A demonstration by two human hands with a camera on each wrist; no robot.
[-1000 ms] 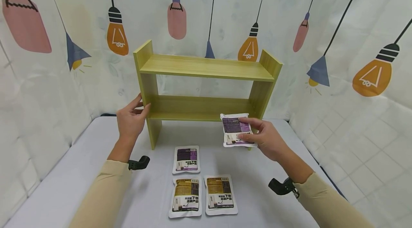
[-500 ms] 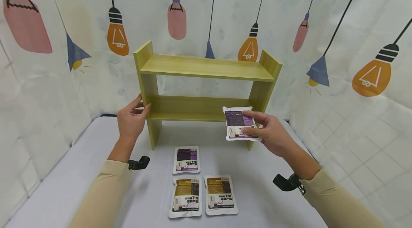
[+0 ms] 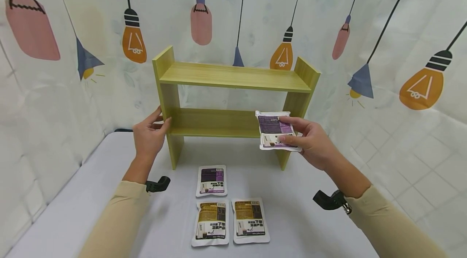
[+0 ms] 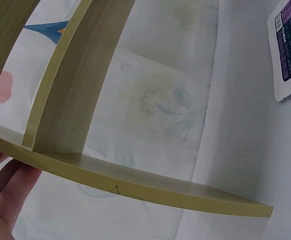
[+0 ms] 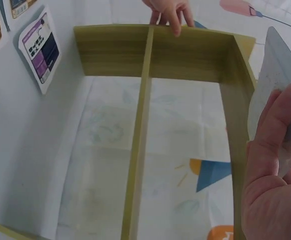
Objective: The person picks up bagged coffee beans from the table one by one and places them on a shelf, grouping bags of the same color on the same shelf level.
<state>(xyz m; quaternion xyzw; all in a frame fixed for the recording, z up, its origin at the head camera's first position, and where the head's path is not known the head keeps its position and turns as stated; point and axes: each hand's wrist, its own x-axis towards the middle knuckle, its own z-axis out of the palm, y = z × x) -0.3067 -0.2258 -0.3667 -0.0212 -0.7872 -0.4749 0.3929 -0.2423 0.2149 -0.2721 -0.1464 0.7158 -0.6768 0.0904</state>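
A yellow-green wooden shelf rack [image 3: 233, 75] with two boards stands at the back of the table. Its left side panel is gripped by my left hand [image 3: 150, 132], thumb at the front edge and fingers on the outer face, as the left wrist view also shows. In my right hand [image 3: 310, 140] is a purple-and-white pouch [image 3: 273, 128], pinched by its right side, print toward me. It is raised in front of the lower board's right end. The right wrist view shows the pouch's plain pale back [image 5: 280, 65] with fingers behind it.
Another purple pouch [image 3: 211, 181] lies flat on the white-covered table [image 3: 292, 225] before the rack. Nearer me lie two gold-labelled pouches, a left one [image 3: 211, 223] and a right one [image 3: 250, 220]. A printed curtain [image 3: 226, 15] hangs close behind the rack.
My right hand has lifted the purple pouch higher and a little to the right, from below the lower board's edge to in front of it. My left hand stays on the side panel.
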